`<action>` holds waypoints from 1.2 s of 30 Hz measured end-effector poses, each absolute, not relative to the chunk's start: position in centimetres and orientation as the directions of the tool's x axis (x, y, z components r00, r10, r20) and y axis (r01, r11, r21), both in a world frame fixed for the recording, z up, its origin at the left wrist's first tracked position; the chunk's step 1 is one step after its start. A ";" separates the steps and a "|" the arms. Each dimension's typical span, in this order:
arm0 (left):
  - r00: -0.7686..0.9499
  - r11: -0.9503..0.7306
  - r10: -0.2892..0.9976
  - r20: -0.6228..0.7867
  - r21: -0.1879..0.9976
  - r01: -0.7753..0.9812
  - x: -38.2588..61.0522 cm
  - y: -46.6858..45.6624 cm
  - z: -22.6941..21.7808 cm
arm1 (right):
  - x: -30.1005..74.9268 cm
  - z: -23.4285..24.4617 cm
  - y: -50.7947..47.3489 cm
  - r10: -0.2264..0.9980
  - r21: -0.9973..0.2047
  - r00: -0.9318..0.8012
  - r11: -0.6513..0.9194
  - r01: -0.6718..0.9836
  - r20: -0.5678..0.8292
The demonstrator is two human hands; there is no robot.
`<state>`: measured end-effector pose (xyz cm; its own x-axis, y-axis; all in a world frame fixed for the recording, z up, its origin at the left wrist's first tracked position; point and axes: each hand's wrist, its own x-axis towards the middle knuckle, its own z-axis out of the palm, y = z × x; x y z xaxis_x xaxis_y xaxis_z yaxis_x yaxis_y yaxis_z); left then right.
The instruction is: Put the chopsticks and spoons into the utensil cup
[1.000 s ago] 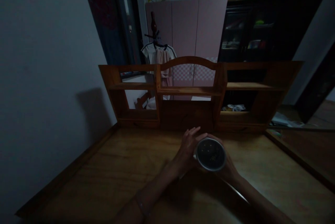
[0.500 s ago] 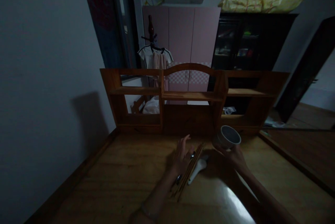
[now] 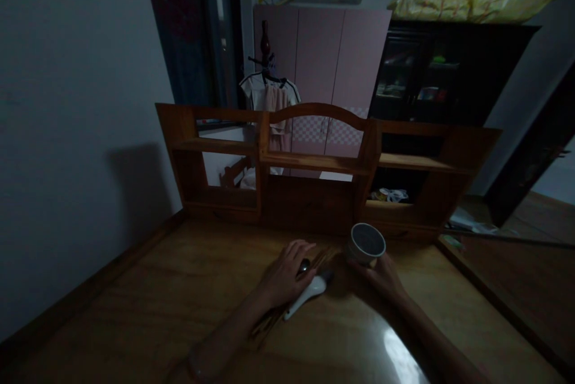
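Observation:
My right hand (image 3: pixel 381 276) is wrapped round the lower side of a round, light-rimmed cup (image 3: pixel 367 241), tilted so that its dark inside faces me. Over a bundle of wooden chopsticks (image 3: pixel 322 257) rests my left hand (image 3: pixel 285 273), thumb and fingers apart; whether it presses on them I cannot tell. Between its thumb and fingers shows the shiny bowl of a metal spoon (image 3: pixel 304 265). A white soup spoon (image 3: pixel 308 297) lies just right of the chopsticks, a dark spoon-like end (image 3: pixel 327 276) beside its bowl. The palm hides part of the bundle.
The wooden tabletop (image 3: pixel 148 306) carries a shelf unit (image 3: pixel 314 161) along its far edge. A wall (image 3: pixel 81 132) borders the left side, and a raised wooden edge (image 3: pixel 494 294) runs along the right. Farther back stand a pink wardrobe (image 3: pixel 318 54) and a dark cabinet (image 3: pixel 476 72).
My left hand has lowered and turned flatter over the chopsticks. The right hand still holds the cup, now closer to the chopsticks. The whole view has shifted slightly.

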<state>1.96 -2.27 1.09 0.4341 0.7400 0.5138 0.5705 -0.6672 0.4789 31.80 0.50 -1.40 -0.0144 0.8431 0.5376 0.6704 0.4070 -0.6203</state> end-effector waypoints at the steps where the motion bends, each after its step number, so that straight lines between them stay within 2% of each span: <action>1: 0.434 -0.662 0.744 0.508 0.478 0.577 2.0 -2.2 1.1 | 31.7 -1.4 0.4 0.845 -0.625 -0.033 0.420 0.658 0.534; 7: 0.403 -0.627 0.771 0.493 0.476 0.617 2.1 -1.8 0.9 | 31.7 -0.7 -0.8 0.848 -0.663 -0.154 0.498 0.559 0.507; 13: 0.345 -0.580 0.791 0.504 0.442 0.684 2.0 -1.3 0.5 | 32.0 -0.5 -1.0 0.858 -0.754 -0.318 0.508 0.417 0.402; 21: 0.479 -0.632 0.769 0.424 0.386 0.672 1.6 -0.7 -0.9 | 33.0 -1.8 0.1 0.902 -0.874 -0.315 0.389 0.293 0.296; 24: 0.480 -0.633 0.768 0.425 0.386 0.671 1.4 -0.4 -1.6 | 33.1 -2.0 0.2 0.906 -0.890 -0.313 0.371 0.265 0.285; 29: 0.470 -0.607 0.790 0.395 0.389 0.693 1.2 -0.2 -2.0 | 33.4 -1.3 -0.2 0.897 -0.861 -0.230 0.431 0.268 0.378; 36: 0.536 -0.653 0.745 0.397 0.267 0.709 1.0 -0.7 -1.5 | 32.5 0.1 -0.9 0.799 -0.751 0.046 0.541 0.379 0.599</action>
